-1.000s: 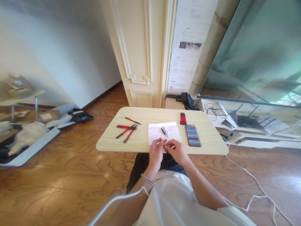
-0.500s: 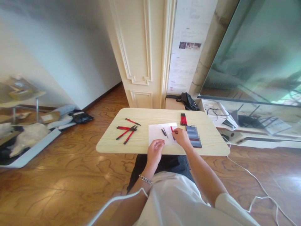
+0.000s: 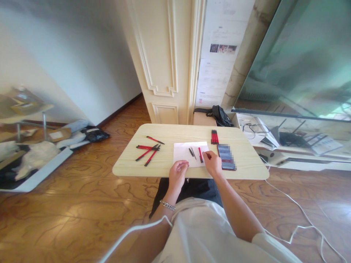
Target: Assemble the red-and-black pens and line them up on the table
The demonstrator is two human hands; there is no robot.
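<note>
A red pen barrel (image 3: pixel 200 155) with a black end lies on the white sheet of paper (image 3: pixel 181 150). To its left are a short black pen part (image 3: pixel 191 152) and a thin dark refill (image 3: pixel 193 153). My right hand (image 3: pixel 212 163) hovers just right of the barrel, its fingers loosely bent and apart, holding nothing visible. Over the sheet's lower left edge is my left hand (image 3: pixel 178 172), thumb and fingertips pinched together; whatever is between them is too small to make out.
Several red and black pens (image 3: pixel 149 149) lie loosely crossed on the table's left side. A neat row of similar pens (image 3: pixel 214 137) sits at the back right, above a phone (image 3: pixel 226 157). The light wooden table (image 3: pixel 128 166) has rounded corners. A white cable (image 3: pixel 297 208) trails over the floor.
My right hand has let go of the red pen barrel, which now rests on the paper, and has drawn slightly right. My left hand stays pinched in nearly the same place.
</note>
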